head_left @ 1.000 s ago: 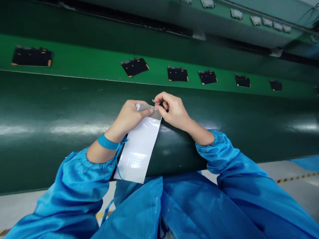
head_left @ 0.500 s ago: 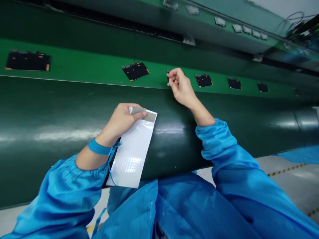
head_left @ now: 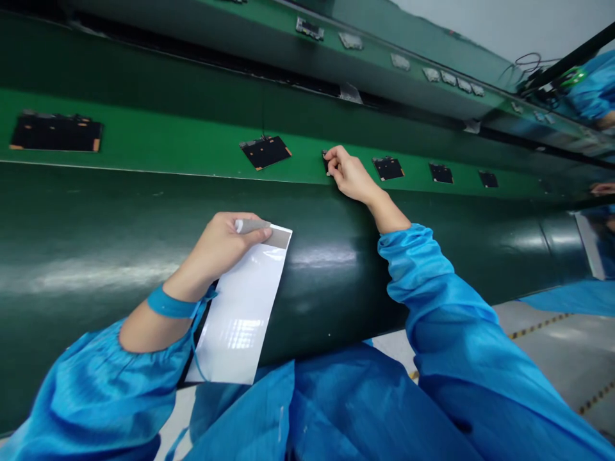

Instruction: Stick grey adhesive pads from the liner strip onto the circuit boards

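White sheet (head_left: 240, 301): glossy, grey-topped, curled at eleven o'clock, slanting down toward seven.
Black panel (head_left: 325, 164): flat, mostly hidden, toward twelve o'clock.

2 loose, shiny bright-blue fabric sleeves (head_left: 446, 301) with gathered elastic cuffs, a matching blue fabric garment (head_left: 365, 403) over the lap, and 1 flat blue wristband (head_left: 172, 303) with a thin blue cord on the left wrist.

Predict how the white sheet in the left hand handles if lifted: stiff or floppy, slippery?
The white sheet is probably floppy: its grey top strip curls into a roll by the left hand's thumb. Likely light, since it looks thin. Possibly slippery; its face is glossy.
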A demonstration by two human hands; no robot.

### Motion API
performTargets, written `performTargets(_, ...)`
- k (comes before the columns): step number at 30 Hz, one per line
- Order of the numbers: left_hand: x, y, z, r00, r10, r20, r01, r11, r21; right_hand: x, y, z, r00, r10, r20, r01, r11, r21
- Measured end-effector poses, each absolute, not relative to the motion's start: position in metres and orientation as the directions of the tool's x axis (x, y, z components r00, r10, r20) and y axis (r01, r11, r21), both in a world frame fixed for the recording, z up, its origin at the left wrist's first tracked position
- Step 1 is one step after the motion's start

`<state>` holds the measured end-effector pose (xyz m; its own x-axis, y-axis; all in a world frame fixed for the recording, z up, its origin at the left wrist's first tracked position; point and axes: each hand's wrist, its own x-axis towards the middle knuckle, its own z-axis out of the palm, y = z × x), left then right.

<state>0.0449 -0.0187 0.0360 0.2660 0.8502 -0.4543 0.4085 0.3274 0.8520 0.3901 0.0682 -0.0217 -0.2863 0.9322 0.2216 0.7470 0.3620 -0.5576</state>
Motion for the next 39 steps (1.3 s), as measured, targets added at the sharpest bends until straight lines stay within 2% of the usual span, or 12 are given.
performTargets(11,0.043,-0.019,0.035,0.290,0.839,-0.461,0.409,0.327,0.852,0.407,0.061,-0.019,-0.246,0.952,0.181,0.817,0.304,-0.490)
performTargets(16,0.043,-0.018,0.035,0.295,0.840,-0.456,0.404,0.323,0.856,0.409,0.053,-0.014,-0.188,0.976,0.109,0.900,0.216,-0.378)
performTargets(19,0.044,-0.018,0.037,0.288,0.839,-0.461,0.399,0.333,0.854,0.412,0.048,-0.005,-0.113,0.982,0.150,0.936,0.156,-0.314)
performTargets(22,0.044,-0.018,0.038,0.292,0.839,-0.459,0.410,0.324,0.853,0.404,0.048,0.008,-0.081,0.973,0.215,0.935,0.149,-0.322)
performTargets(29,0.043,-0.017,0.034,0.291,0.866,-0.406,0.409,0.271,0.871,0.326,0.083,0.016,-0.429,0.892,0.142,0.768,0.443,-0.463)
performTargets(35,0.042,-0.017,0.032,0.313,0.862,-0.399,0.393,0.265,0.881,0.314,0.109,0.014,-0.522,0.852,-0.038,0.785,0.462,-0.413)
performTargets(39,0.042,-0.017,0.033,0.317,0.862,-0.396,0.394,0.260,0.882,0.325,0.111,0.016,-0.522,0.848,-0.089,0.786,0.438,-0.437)
